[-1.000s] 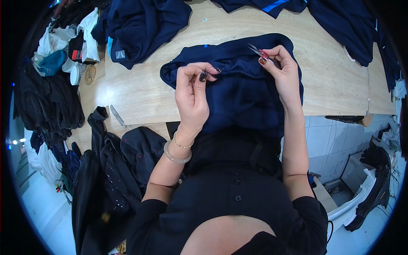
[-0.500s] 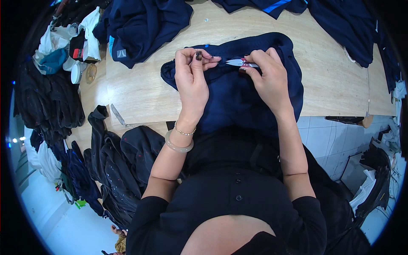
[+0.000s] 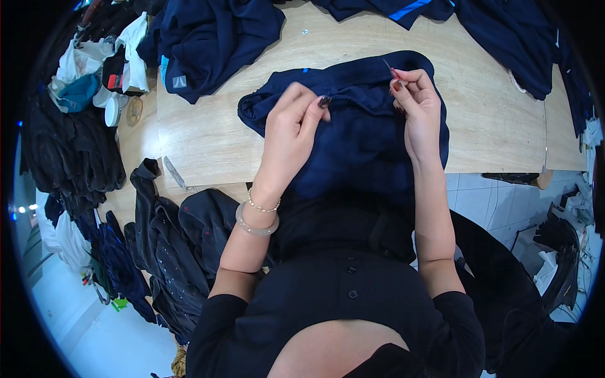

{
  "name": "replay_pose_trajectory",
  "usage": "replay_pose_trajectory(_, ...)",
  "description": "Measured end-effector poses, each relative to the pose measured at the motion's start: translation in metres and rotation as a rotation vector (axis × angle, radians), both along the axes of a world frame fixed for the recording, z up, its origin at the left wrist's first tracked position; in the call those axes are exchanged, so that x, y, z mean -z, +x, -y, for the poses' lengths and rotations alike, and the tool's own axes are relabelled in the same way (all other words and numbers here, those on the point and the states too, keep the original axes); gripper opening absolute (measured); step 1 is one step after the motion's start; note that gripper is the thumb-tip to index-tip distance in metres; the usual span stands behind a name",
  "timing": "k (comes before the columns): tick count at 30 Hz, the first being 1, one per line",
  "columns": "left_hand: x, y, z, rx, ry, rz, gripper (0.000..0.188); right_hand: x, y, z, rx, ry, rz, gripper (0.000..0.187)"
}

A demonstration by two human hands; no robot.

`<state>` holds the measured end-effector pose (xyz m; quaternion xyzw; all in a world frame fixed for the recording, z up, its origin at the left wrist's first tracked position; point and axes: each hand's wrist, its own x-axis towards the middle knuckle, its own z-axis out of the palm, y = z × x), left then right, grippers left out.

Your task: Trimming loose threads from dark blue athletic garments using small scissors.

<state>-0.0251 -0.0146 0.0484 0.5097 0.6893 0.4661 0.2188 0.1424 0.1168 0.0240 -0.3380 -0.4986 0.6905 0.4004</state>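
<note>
Since half a second ago, our right hand (image 3: 421,113) has drawn the red-handled snips (image 3: 389,67) away from our left hand (image 3: 293,123), over to the right part of the navy garment (image 3: 365,138), blades angled away from us. The right fingers are clamped on the snips; the left fingers curl above the garment's left half, thumb close to them, and we cannot tell whether they pinch anything. The garment itself lies on the desk (image 3: 208,138), draping over its near edge toward us. To work cleanly here, we would keep the gathered cloth flat, lift any loose bit clear, and cut with just the tips, since a fold could easily slip between the blades. The fabric looks soft and matte, bunched into puckers, against the desk's smooth, pale wood grain.
</note>
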Motion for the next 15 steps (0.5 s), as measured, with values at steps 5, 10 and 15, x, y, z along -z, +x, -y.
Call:
replay_pose_trajectory(5, 0.006, 0.008, -0.029, -0.095, 0.092, -0.139, 0.014, -0.002, 0.001, 0.004, 0.004, 0.010, 0.028, 0.010)
replay_pose_trajectory(10, 0.024, 0.003, -0.033, 0.057, 0.079, -0.300, 0.014, -0.001, 0.000, 0.003, -0.015, 0.040, 0.027, 0.012)
replay_pose_trajectory(15, 0.004, -0.009, -0.008, -0.274, 0.163, 0.372, 0.019, 0.010, 0.023, -0.009, 0.066, -0.116, -0.238, 0.014)
